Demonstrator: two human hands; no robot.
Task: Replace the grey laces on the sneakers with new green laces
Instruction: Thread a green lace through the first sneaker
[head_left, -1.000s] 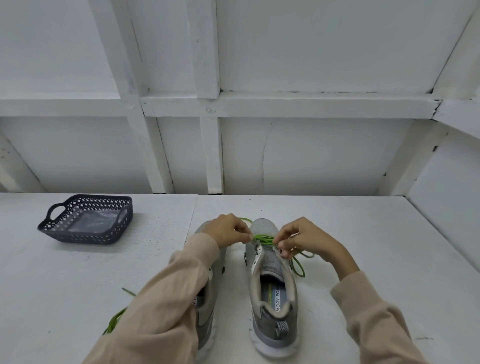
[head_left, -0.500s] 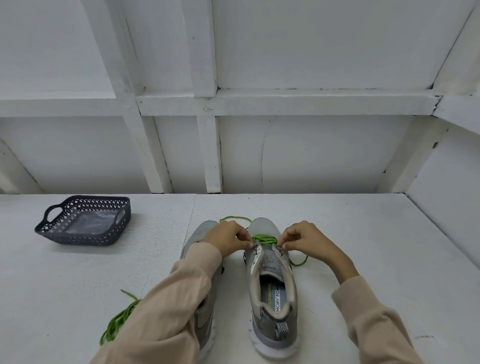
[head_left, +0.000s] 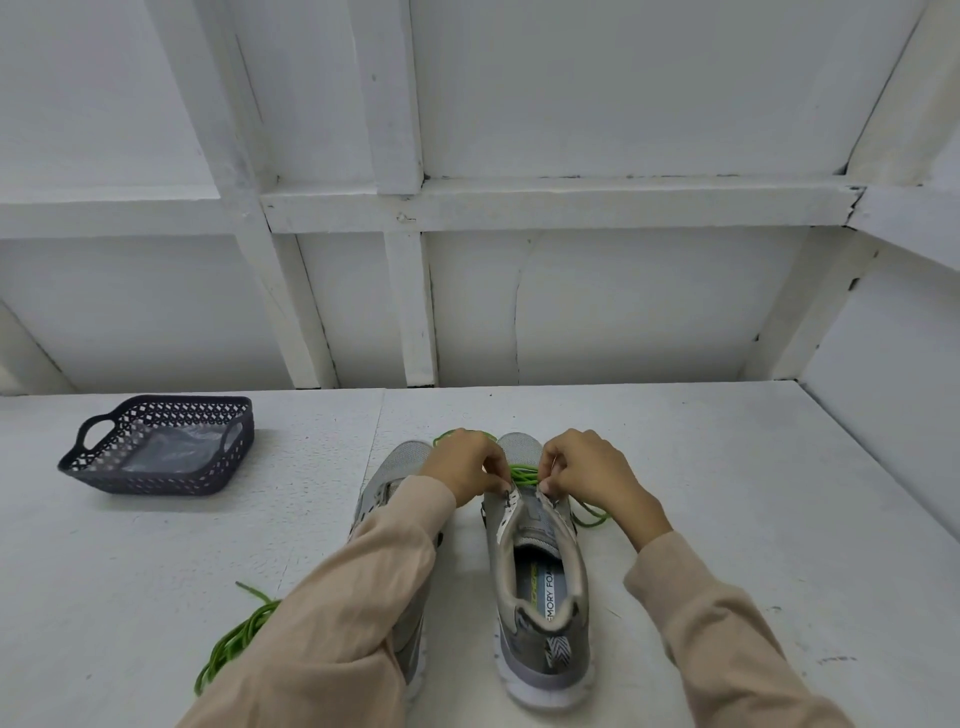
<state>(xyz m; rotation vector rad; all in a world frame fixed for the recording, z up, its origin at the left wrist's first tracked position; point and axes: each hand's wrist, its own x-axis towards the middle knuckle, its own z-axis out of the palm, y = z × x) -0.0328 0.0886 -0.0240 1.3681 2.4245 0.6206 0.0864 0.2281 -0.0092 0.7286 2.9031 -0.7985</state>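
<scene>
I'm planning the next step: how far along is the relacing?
Done: no grey lace shows on the right sneaker. In hand: left hand and right hand pinch the green lace at its toe-end eyelets. Left: upper eyelets look empty; a second green lace lies loose beside the left sneaker.

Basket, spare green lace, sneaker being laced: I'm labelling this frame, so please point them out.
basket (head_left: 150, 480), head view, front wall.
spare green lace (head_left: 236, 638), head view, middle of the bundle.
sneaker being laced (head_left: 543, 592), head view, insole.
</scene>
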